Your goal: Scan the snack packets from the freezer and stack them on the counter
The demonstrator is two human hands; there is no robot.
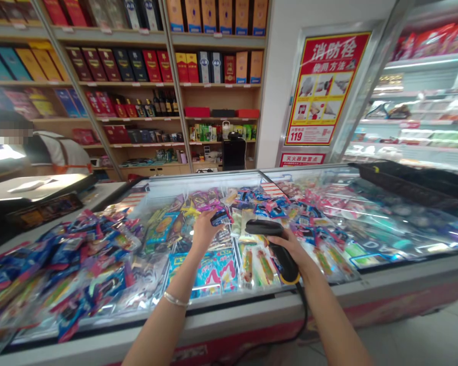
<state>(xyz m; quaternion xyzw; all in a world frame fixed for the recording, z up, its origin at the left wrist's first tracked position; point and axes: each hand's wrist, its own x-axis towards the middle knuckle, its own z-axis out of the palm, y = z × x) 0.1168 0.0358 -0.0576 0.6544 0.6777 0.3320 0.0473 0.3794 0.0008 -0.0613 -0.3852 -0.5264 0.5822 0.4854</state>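
Over the chest freezer, my left hand holds a small dark blue and red packet between thumb and fingers. My right hand is wrapped round the handle of a black barcode scanner, its head pointing left toward the packet, with a gap between them. A black cable hangs down from the scanner's handle. Below the hands lie blue and pink packets and clear-wrapped ice creams. A silvery bracelet is on my left wrist.
Blue and red packets are heaped on the freezer's left side. A black bag-like item rests on its right. The freezer's front edge runs below my forearms. At far left is a counter with a person behind it.
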